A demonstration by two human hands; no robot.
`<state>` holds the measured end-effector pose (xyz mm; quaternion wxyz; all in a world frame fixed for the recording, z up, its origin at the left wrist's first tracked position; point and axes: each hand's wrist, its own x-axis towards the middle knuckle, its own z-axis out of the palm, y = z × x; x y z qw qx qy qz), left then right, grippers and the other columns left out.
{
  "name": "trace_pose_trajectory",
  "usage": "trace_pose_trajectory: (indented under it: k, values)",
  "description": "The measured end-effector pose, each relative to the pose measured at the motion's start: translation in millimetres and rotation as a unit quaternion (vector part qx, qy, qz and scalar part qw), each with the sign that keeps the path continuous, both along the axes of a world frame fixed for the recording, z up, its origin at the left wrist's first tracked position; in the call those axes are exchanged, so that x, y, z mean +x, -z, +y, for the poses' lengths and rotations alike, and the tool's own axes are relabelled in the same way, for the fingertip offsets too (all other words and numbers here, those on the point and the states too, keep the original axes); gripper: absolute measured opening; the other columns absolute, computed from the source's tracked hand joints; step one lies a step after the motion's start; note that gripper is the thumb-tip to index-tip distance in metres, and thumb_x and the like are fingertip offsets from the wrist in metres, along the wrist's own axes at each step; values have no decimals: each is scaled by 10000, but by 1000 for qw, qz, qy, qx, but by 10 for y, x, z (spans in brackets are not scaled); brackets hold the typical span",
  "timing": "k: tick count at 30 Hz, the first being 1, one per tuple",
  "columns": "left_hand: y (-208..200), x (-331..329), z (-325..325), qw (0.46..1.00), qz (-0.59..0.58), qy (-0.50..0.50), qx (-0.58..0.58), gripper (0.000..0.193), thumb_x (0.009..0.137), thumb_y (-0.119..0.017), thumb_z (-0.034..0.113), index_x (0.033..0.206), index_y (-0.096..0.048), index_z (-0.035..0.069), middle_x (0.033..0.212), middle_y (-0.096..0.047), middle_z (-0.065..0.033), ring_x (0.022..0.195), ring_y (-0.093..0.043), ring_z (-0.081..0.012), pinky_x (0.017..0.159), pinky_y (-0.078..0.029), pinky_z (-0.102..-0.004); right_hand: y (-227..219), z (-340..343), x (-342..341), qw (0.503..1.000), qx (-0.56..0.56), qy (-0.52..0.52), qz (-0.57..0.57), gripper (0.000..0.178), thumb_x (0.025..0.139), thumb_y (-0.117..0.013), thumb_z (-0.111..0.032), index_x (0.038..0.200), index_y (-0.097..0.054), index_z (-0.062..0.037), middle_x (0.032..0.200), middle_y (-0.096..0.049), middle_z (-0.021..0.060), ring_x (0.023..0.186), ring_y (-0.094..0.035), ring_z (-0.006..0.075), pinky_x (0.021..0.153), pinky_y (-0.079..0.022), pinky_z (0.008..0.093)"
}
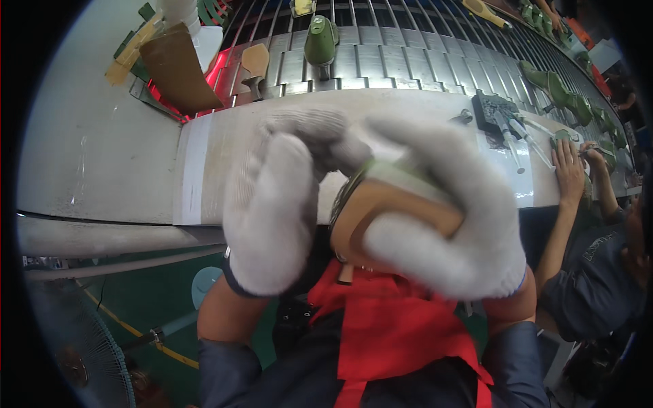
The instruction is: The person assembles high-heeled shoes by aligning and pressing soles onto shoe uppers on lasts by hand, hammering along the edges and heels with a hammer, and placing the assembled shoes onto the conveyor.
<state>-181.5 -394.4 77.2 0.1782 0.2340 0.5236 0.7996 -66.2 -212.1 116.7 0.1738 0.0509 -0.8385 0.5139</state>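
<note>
Both of my hands wear thick white knit gloves, and motion blurs them. My right hand [469, 211] grips a green shoe [401, 211] with a tan sole, tilted in front of my chest; its fingers wrap over the far side and the thumb lies across the sole. My left hand [272, 197] is beside the shoe, its fingers curled inward toward the shoe's upper edge. Whether those fingertips touch the shoe or hold something small is hidden by blur and the glove.
Beyond the pale work ledge [238, 143] runs a metal slat conveyor [381, 54] carrying a green heeled shoe [320, 44] and a tan-soled one [256, 62]. A dark block with brush-like tools [500, 119] lies at right, near a co-worker's hand [568, 170]. A brown board [178, 71] stands at left.
</note>
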Motion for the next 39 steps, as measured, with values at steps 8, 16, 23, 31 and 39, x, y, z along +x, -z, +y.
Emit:
trace_pose_trajectory:
  k: [8, 16, 23, 31, 39]
  values:
    - [1476, -513, -109, 989, -52, -110, 87, 411, 1176, -521, 287, 1388, -683, -26, 1277, -734, -123, 1181, -686, -209, 1075, -520, -394, 984, 70, 282, 826, -534, 176, -41, 461, 1094, -551, -129, 1518, -432, 7, 1404, -653, 232, 1178, -765, 324, 846, -715, 490]
    - [849, -772, 35, 992, 101, 22, -79, 433, 1208, -502, 326, 1149, -756, -20, 1075, -754, -105, 943, -728, -127, 815, -597, -291, 1529, -258, 411, 960, -217, 102, -143, 400, 928, -849, -60, 1278, -667, 1, 1093, -770, 140, 932, -779, 208, 779, -642, 334]
    - [885, -687, 33, 993, 109, 50, 11, 581, 1217, -452, 450, 1164, -734, -54, 1132, -734, -125, 986, -727, -169, 883, -597, -312, 518, -265, -432, 997, 46, 21, 63, 615, 833, -905, -47, 1409, -690, -73, 861, -711, 58, 719, -697, 130, 641, -566, 310]
    - [909, -799, -216, 967, 246, 35, -58, 980, 1161, -174, 715, 1174, -759, -71, 1180, -725, -160, 1074, -720, -230, 966, -576, -361, 593, -376, -255, 931, 318, -21, 176, 480, 716, -868, -14, 1193, -812, -11, 924, -764, 102, 756, -747, 259, 649, -577, 395]
    - [851, -752, -256, 958, 244, 6, -149, 1252, 974, 16, 932, 1121, -783, -21, 1145, -752, -151, 1068, -726, -267, 1005, -564, -395, 979, -400, -527, 913, 310, -6, 266, 641, 731, -759, -164, 1347, -750, 14, 915, -674, 53, 691, -637, 205, 576, -531, 358]
